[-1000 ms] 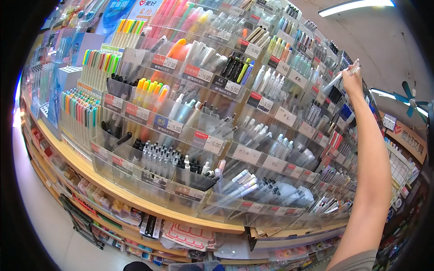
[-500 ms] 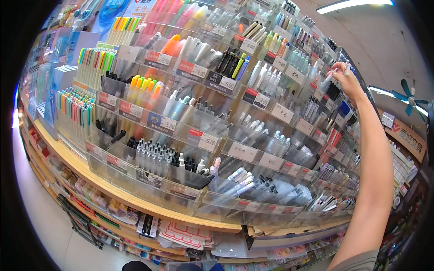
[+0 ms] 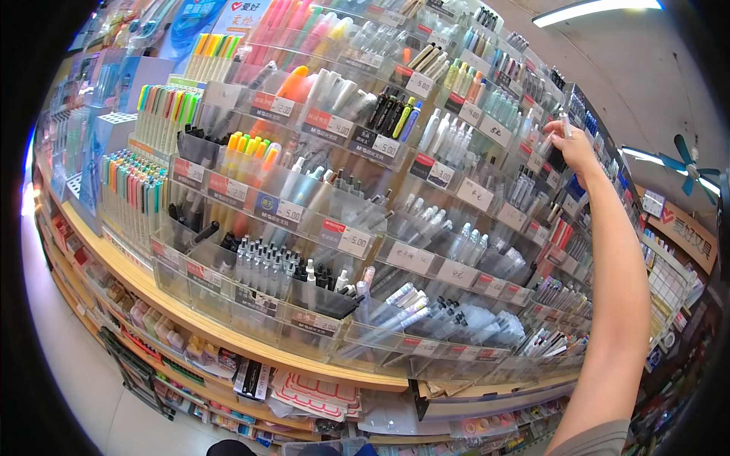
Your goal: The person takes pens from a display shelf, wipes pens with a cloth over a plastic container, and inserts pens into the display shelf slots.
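My right hand [image 3: 570,144] reaches up to the far upper right of a tiered clear pen rack [image 3: 350,266]. Its fingers are closed round a pale, slim pen [image 3: 565,125], whose end sticks up above them; part of it is hidden by the fingers. Just below and beside the hand sit compartments with dark pens [image 3: 553,158] and clear-bodied pens [image 3: 525,186]. A handwritten price card [image 3: 495,130] is fixed to the rack left of the hand. My left hand is out of view.
Colored markers [image 3: 135,186] fill a stand at the left. A wooden shelf edge [image 3: 251,334] runs under the rack, with packaged goods [image 3: 312,391] below. A ceiling fan [image 3: 688,166] and a strip light [image 3: 593,9] show at the upper right.
My right hand has moved slightly left and down with the pen, closer to the compartments. The pen now stands more upright. The view has shifted a little.
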Tool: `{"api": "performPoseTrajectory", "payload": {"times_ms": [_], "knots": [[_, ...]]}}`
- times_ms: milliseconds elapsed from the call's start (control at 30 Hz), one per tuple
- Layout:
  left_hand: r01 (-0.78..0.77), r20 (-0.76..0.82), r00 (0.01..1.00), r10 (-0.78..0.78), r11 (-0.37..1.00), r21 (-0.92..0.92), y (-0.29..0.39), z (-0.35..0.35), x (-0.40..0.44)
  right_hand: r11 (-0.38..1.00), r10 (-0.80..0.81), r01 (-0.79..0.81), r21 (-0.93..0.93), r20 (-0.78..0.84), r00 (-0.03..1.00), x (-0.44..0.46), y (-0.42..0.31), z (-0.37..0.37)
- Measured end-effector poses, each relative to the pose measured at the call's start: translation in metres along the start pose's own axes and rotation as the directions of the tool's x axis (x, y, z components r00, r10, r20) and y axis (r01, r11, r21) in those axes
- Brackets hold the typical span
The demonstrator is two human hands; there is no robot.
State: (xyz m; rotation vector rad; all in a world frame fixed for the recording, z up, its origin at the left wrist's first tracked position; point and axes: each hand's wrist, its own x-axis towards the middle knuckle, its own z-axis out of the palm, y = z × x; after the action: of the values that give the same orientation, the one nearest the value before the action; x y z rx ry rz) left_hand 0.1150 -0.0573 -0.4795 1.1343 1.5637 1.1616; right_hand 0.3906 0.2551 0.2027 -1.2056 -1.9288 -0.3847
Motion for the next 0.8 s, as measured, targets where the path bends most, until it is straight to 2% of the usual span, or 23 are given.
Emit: {"api": "performPoseTrajectory", "payload": {"times_ms": [100,133,233,267,300,367,467,567,633,733,800], "knots": [[0.017,0.019,1.0,-0.017,1.0,0.003,0.007,-0.002,0.0,0.997,0.016,-0.019,-0.069,-0.037,0.999,-0.005,-0.008,0.005],[0.02,0.023,1.0,-0.02,1.0,0.005,0.007,-0.002,0.0,0.996,-0.044,0.039,-0.076,-0.067,0.997,-0.002,-0.001,0.003],[-0.003,0.013,1.0,0.004,1.0,-0.022,0.006,-0.002,0.0,0.987,-0.136,0.102,-0.124,-0.313,0.94,0.009,0.009,-0.006],[0.0,0.016,1.0,0.0,1.0,-0.018,0.004,-0.001,0.0,0.976,-0.189,0.108,-0.19,-0.486,0.853,0.018,0.018,-0.011],[0.004,0.017,1.0,-0.004,1.0,-0.013,0.0,-0.001,0.001,0.987,0.015,0.068,0.145,-0.504,0.863,0.016,0.011,-0.014],[0.022,0.027,0.999,-0.022,1.0,-0.017,-0.003,-0.001,0.002,0.989,0.09,-0.027,0.143,-0.457,0.885,0.014,0.003,-0.023],[0.054,0.057,0.997,-0.052,0.998,-0.026,-0.003,-0.001,0.002,0.919,0.326,-0.215,0.331,-0.332,0.885,-0.019,-0.054,-0.016],[0.038,0.063,0.997,-0.037,0.999,-0.012,-0.002,-0.001,0.003,0.902,0.212,-0.121,0.415,-0.182,0.96,-0.016,-0.041,-0.017],[-0.011,0.032,0.999,0.012,1.0,-0.025,-0.006,0.001,0.002,0.863,0.191,-0.094,0.496,-0.148,0.97,-0.012,-0.035,-0.012],[0.007,0.041,0.999,-0.007,1.0,-0.001,-0.006,0.0,0.001,0.816,0.163,-0.072,0.573,-0.109,0.981,-0.001,-0.026,-0.009],[0.016,0.036,0.999,-0.015,1.0,-0.024,-0.01,0.001,0.001,0.873,0.04,0.098,0.479,-0.269,0.962,0.013,-0.017,-0.011]]}}
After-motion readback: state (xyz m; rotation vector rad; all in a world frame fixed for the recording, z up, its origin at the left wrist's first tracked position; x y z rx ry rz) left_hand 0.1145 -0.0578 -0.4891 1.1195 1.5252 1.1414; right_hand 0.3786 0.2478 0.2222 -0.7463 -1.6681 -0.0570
